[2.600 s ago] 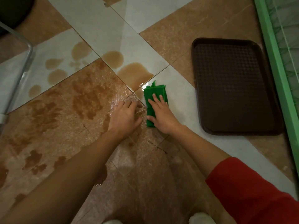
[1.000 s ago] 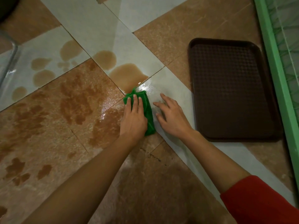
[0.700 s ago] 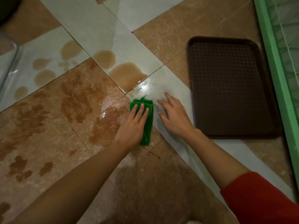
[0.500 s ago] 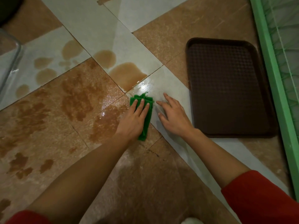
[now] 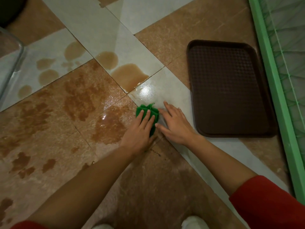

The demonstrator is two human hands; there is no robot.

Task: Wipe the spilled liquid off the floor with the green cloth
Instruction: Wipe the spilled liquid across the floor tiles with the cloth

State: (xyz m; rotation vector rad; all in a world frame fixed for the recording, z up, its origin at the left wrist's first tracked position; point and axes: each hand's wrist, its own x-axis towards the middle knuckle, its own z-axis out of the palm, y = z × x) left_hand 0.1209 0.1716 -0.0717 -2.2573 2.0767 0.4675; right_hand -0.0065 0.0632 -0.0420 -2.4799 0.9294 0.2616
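The left hand point(image 5: 140, 129) lies flat, its straight fingers pressing down on the green cloth point(image 5: 146, 107) on the wet floor point(image 5: 165, 179). The right hand point(image 5: 175, 124) rests just beside the cloth, fingers spread on the tile. A bit earlier the right hand pressed the cloth; now the left does. Fingers hide most of the cloth. Brown spilled liquid point(image 5: 128, 75) lies just past it

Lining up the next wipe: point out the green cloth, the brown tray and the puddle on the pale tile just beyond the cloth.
green cloth point(image 5: 146, 107), head view, its bunched far edge.
brown tray point(image 5: 231, 90), head view, bare textured bottom.
puddle point(image 5: 128, 76), head view, its middle.
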